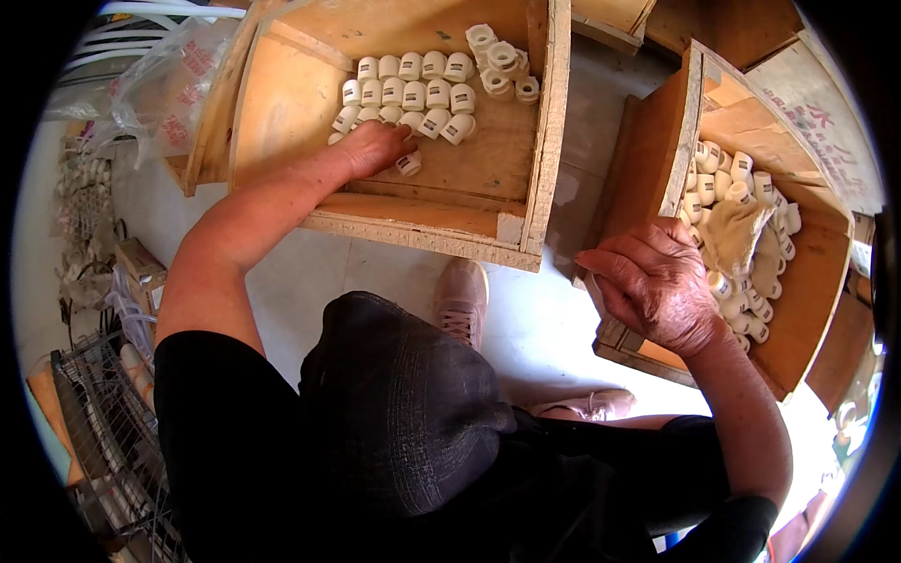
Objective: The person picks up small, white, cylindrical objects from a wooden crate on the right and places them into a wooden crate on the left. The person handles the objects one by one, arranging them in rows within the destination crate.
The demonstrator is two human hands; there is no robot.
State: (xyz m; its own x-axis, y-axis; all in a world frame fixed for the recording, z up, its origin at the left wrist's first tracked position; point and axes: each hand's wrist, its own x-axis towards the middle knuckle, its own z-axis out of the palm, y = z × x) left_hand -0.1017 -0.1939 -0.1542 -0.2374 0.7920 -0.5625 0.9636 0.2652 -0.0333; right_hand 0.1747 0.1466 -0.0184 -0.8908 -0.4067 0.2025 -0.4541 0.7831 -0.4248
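Observation:
My left hand (380, 148) reaches into a wooden box, its fingers down among white plastic pipe elbows (414, 96) set out in rows. A single elbow (408, 164) lies just below the fingertips. Whether the fingers grip a fitting is hidden by the hand. My right hand (651, 285) hovers at the near left edge of a second wooden box (820, 281), its fingers curled inward. Nothing shows in it, though the palm is out of sight. Beyond it, a tan cloth glove (735, 236) rests on a loose heap of white fittings (753, 302).
White threaded fittings (502, 60) stand clustered in the far right corner of the left box (538, 190). Clear plastic packaging with red print (172, 91) lies left of it. A wire basket (105, 429) stands at lower left. My shoes (461, 299) are on the pale floor.

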